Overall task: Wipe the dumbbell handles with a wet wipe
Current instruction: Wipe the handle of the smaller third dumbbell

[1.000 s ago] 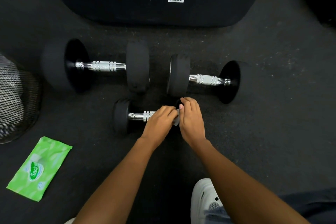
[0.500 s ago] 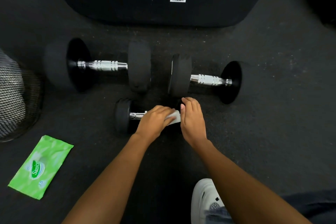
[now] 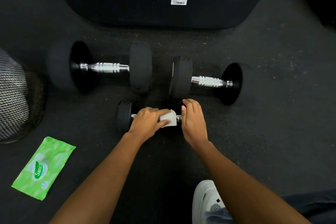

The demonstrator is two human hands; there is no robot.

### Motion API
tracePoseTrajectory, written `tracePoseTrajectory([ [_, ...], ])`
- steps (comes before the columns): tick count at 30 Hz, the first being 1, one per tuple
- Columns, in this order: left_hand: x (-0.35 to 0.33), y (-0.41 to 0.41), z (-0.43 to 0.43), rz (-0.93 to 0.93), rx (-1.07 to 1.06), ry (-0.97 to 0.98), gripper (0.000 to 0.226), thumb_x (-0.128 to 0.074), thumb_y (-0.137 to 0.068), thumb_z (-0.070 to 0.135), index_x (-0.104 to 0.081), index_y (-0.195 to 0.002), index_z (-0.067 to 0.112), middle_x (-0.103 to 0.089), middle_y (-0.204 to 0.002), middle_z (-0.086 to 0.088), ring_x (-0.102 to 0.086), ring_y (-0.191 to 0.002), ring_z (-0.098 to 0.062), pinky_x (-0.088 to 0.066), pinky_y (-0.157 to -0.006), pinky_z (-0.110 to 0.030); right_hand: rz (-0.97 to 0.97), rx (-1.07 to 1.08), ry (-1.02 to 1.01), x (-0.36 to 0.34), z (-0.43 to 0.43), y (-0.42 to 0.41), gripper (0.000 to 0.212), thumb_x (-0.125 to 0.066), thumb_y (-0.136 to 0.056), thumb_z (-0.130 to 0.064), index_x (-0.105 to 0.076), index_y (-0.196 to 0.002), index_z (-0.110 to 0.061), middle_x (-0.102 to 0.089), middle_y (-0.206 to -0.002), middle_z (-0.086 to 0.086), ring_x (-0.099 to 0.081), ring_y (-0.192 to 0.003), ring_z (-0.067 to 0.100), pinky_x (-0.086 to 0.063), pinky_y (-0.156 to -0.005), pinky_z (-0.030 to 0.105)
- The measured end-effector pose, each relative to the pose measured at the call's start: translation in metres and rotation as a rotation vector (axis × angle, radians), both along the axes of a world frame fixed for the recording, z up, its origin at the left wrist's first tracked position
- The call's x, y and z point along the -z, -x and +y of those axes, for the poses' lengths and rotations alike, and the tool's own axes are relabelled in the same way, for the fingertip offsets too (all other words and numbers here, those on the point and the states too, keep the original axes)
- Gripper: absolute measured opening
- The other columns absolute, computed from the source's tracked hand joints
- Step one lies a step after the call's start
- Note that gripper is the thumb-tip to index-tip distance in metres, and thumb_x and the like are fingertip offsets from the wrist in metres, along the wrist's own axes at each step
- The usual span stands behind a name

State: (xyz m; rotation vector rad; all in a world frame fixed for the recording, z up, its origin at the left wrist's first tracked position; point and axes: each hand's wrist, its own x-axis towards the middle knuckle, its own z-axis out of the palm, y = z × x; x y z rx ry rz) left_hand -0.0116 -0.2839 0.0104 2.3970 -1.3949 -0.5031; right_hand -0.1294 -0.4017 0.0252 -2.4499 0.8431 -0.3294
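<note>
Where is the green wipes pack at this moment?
In the head view, the green wipes pack lies on the floor at lower left, just below the mesh bin, well left of the left hand.

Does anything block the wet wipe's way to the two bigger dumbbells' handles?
Nothing lies on the left big dumbbell's handle or the right big dumbbell's handle. The left hand grips the wet wipe on the small dumbbell; the big dumbbells' inner black heads stand just beyond, so the wipe would likely go over them.
</note>
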Motion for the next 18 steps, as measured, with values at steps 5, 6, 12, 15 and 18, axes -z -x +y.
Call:
tracePoseTrajectory([
  [5, -0.012, 0.003, -0.008, 0.015, 0.016, 0.043, 0.038, -0.058, -0.087, 0.036, -0.056, -0.124, 0.028, -0.066, -0.114, 0.001, -0.059, -0.104, -0.018, -0.033, -0.094, -0.030, 0.017, -0.006, -0.005, -0.002, 0.002, 0.002, 0.051, -0.020, -0.098, -0.030, -0.053, -0.121, 0.002, -0.054, -0.121, 0.016, -0.046, -0.119, 0.026, -0.037, -0.104, 0.041],
  [6, -0.015, 0.005, -0.009, 0.045, 0.016, 0.077, 0.036, -0.060, -0.086, 0.030, -0.059, -0.122, 0.026, -0.066, -0.113, 0.000, -0.059, -0.105, -0.018, -0.033, -0.095, -0.030, 0.016, -0.011, -0.002, -0.003, 0.002, 0.002, 0.051, -0.020, -0.097, -0.029, -0.053, -0.120, 0.002, -0.055, -0.121, 0.017, -0.047, -0.118, 0.027, -0.038, -0.104, 0.042],
  [12, -0.026, 0.008, -0.011, 0.490, -0.248, 0.218, 0.035, -0.067, -0.079, 0.003, -0.066, -0.110, 0.018, -0.058, -0.117, -0.003, -0.055, -0.106, -0.014, -0.041, -0.091, -0.019, 0.044, -0.033, 0.077, -0.012, 0.002, 0.005, 0.050, -0.023, -0.097, -0.030, -0.056, -0.118, 0.000, -0.058, -0.119, 0.015, -0.051, -0.116, 0.027, -0.040, -0.102, 0.044],
  [15, -0.039, -0.003, -0.010, 0.635, -0.315, 0.244, 0.050, -0.067, -0.075, -0.005, -0.060, -0.118, 0.019, -0.059, -0.115, -0.004, -0.058, -0.101, -0.015, -0.044, -0.081, -0.011, 0.029, -0.072, 0.139, -0.020, 0.007, 0.000, 0.044, -0.026, -0.096, -0.031, -0.060, -0.114, -0.008, -0.061, -0.113, 0.007, -0.052, -0.109, 0.021, -0.041, -0.097, 0.037],
  [18, -0.057, -0.017, -0.003, 0.797, -0.333, 0.241, 0.070, -0.070, -0.074, -0.006, -0.045, -0.134, 0.019, -0.059, -0.113, -0.005, -0.062, -0.095, -0.017, -0.050, -0.080, -0.016, -0.010, -0.075, 0.002, -0.032, 0.016, -0.015, 0.039, -0.031, -0.097, -0.033, -0.057, -0.118, -0.013, -0.058, -0.113, 0.000, -0.047, -0.107, 0.012, -0.042, -0.091, 0.030],
])
